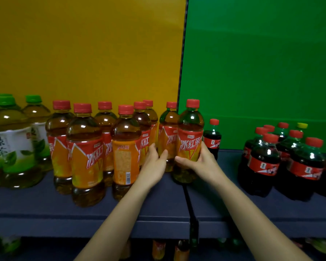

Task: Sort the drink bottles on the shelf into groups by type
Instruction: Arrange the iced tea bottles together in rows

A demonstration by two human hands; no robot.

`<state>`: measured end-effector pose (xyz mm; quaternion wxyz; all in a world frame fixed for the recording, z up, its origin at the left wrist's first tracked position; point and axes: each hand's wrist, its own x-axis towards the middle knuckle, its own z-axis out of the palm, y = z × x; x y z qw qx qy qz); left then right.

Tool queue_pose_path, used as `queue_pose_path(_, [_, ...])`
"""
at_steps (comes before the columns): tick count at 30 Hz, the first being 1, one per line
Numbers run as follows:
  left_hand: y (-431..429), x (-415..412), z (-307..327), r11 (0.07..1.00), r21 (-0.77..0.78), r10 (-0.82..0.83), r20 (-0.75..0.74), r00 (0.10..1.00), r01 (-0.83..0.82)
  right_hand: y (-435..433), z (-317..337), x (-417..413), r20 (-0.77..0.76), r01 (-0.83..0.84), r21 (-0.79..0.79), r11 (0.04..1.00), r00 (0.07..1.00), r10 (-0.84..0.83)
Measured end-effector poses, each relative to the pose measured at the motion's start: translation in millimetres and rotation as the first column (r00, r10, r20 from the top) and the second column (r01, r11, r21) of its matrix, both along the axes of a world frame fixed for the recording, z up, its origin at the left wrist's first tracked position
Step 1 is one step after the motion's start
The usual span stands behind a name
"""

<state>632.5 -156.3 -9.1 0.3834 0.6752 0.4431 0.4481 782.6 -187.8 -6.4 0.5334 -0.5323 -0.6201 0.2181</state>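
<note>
A red-capped iced tea bottle (pixel 190 129) was gripped round its label by the right hand (pixel 201 162) and held upright at the seam between the yellow back panel (pixel 83 53) and the green back panel (pixel 262 63). The left hand (pixel 154 164) was spread, fingers straight, against a second iced tea bottle (pixel 167 132) just beside the first. More iced tea bottles (pixel 87 147) were crowded to the left, with green tea bottles (pixel 9 144) beyond them. A small cola bottle (pixel 213 140) stood just behind the right hand, and a cola cluster (pixel 263 162) was set well apart to the right on the dark shelf (pixel 45 210).
</note>
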Motion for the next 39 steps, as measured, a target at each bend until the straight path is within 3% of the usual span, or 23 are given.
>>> queue_pose_path(4, [24,14,2,0.997,0.013,0.079,-0.067,0.995,-0.079,17,0,17,-0.063,-0.027,-0.033,0.999,0.998,0.025])
queue_pose_path(11, [45,35,8,0.978,0.121,0.182,-0.126,0.975,-0.167,37,-5,30,-0.036,-0.05,-0.061,0.997,0.998,0.048])
queue_pose_path(26, [63,14,9,0.982,-0.035,0.184,0.021,0.983,-0.183,69,-4,13,-0.126,-0.191,-0.124,0.974,0.976,0.176])
queue_pose_path(33, [63,3,9,0.987,-0.087,0.146,0.12,0.982,-0.136,81,-5,8,-0.124,-0.189,-0.142,0.972,0.977,0.172])
queue_pose_path(39, [64,-2,6,0.987,-0.067,0.152,0.118,0.981,-0.144,87,-8,2,-0.118,-0.175,-0.135,0.975,0.98,0.16])
